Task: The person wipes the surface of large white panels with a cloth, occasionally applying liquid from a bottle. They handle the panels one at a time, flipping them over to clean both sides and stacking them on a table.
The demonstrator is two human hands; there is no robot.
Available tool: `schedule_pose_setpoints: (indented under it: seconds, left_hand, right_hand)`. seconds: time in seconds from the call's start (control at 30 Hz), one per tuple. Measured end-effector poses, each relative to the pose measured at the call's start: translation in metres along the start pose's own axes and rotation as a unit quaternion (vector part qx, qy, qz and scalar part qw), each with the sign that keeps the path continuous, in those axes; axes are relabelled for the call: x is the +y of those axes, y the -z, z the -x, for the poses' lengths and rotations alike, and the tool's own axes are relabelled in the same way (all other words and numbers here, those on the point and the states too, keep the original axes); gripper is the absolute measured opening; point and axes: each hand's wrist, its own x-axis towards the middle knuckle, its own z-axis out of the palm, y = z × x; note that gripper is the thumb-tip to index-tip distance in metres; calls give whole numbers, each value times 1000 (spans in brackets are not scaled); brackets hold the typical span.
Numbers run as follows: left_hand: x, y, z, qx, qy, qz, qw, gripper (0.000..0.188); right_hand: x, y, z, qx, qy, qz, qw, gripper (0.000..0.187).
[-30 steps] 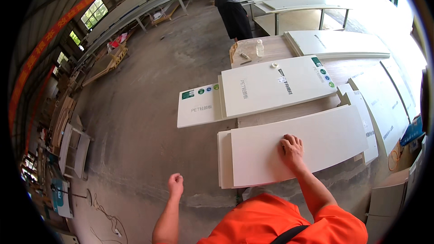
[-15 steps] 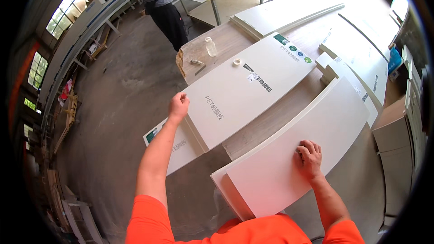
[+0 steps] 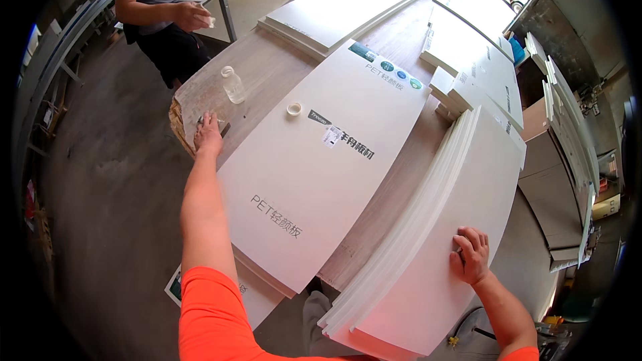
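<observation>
My left hand (image 3: 208, 136) reaches forward to the worn near-left corner of the worktable (image 3: 194, 93). Its fingers close over a small thing on the tabletop, mostly hidden beneath them. A thin dark strip (image 3: 225, 129) lies just beside those fingers. Further on, a clear plastic bottle (image 3: 233, 85) stands on the table. My right hand (image 3: 472, 255) rests with curled fingers on the top white panel (image 3: 435, 287) of a stack at the right; whatever is in its grip is too small to make out. Between my arms lies a printed white panel (image 3: 287, 180), with a tape roll (image 3: 294, 109) on it.
More white panels (image 3: 348, 13) lie stacked at the table's far side, and others (image 3: 468, 60) at the far right. Another person (image 3: 157, 7) stands at the far left, holding something pale. Brown cabinet-like boards (image 3: 552, 180) stand at the right.
My left hand has moved forward from the printed panel's edge to the small things at the table corner. My right hand stays on the stack. The other person has turned and raised a hand.
</observation>
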Motion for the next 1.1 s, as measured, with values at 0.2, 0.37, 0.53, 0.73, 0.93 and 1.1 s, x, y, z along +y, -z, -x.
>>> schedule_pose_setpoints:
  seconds: [0.2, 0.37, 0.53, 0.73, 0.93, 1.1]
  left_hand:
    - [-14, -43, -35, -25, -6, -37, 999, 43]
    - [-57, -49, -17, 22, 67, -63, 996, 29]
    - [-63, 6, 16, 229, -65, -15, 971, 30]
    - [162, 174, 265, 97, -246, 247, 932, 38]
    - [337, 300, 574, -125, -419, 318, 841, 32]
    - [471, 301, 754, -138, -504, 366, 770, 16]
  right_hand:
    - [-5, 7, 0, -16, -27, 28, 999, 40]
    - [6, 12, 6, -9, -30, -1, 1000, 36]
    - [14, 1, 31, 67, -39, -15, 997, 19]
    - [12, -25, 54, 107, -44, 58, 992, 8]
    - [-50, 75, 132, 118, -201, -463, 855, 44]
    - [-24, 172, 290, 78, -269, -494, 823, 46]
